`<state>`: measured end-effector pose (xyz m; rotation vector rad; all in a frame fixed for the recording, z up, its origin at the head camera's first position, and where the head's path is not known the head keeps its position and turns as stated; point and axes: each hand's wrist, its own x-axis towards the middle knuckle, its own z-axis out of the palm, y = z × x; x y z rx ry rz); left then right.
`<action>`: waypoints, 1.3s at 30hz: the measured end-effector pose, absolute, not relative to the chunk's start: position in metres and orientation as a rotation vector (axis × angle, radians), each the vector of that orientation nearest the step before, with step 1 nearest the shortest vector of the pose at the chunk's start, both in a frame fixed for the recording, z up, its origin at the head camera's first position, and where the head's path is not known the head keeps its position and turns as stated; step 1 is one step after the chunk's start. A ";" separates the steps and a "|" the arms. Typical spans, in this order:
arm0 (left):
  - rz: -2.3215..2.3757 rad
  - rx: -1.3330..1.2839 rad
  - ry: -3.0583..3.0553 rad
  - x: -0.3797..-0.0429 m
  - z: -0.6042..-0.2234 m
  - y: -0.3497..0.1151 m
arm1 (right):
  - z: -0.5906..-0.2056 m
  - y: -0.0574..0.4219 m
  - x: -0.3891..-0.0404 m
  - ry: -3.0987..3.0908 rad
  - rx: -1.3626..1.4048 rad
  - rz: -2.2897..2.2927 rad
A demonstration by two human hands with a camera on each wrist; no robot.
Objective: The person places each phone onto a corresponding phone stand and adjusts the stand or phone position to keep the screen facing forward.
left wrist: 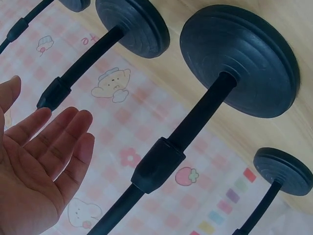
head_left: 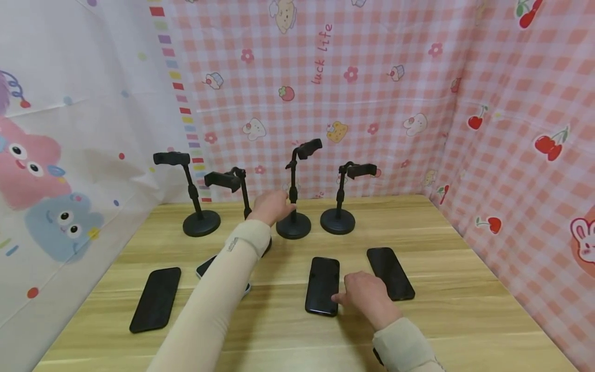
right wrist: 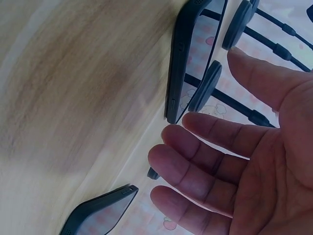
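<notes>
Bare and with fingers loosely extended, my left hand [head_left: 271, 207] reaches out beside the pole of a black phone stand [head_left: 294, 227]. In the left wrist view, the palm of that hand [left wrist: 44, 166] shows nothing in it, and its fingertips overlap the stand's collar [left wrist: 55, 93]. My right hand [head_left: 369, 298] hovers low over the table, between a black phone [head_left: 323, 284] and another dark phone [head_left: 391, 274]. Its relaxed fingers [right wrist: 171, 164] hold nothing in the right wrist view, with the index fingertip close to the first phone's end [right wrist: 173, 105].
Other black stands [head_left: 201, 223] [head_left: 338, 221] line the back of the wooden table [head_left: 279, 341], one partly behind my left hand. A phone [head_left: 155, 299] lies at left; another [head_left: 206, 264] is mostly hidden beneath my left forearm. Patterned cloth [head_left: 372, 93] hangs behind.
</notes>
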<state>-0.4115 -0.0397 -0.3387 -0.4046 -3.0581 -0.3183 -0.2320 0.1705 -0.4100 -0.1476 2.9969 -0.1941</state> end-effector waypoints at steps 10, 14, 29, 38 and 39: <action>-0.331 -0.384 -3.059 -0.420 -0.334 -0.035 | -0.412 0.172 -0.230 3.007 -0.140 -0.187; -0.318 -0.349 -3.050 -0.424 -0.333 -0.033 | -0.412 0.172 -0.229 3.018 -0.144 -0.174; -0.383 -0.329 -3.063 -0.440 -0.324 -0.029 | -0.412 0.178 -0.227 3.038 -0.122 -0.152; -0.403 -0.315 -3.053 -0.445 -0.320 -0.025 | -0.413 0.181 -0.226 3.054 -0.122 -0.148; -0.419 -0.318 -3.044 -0.445 -0.320 -0.024 | -0.413 0.182 -0.226 3.058 -0.122 -0.151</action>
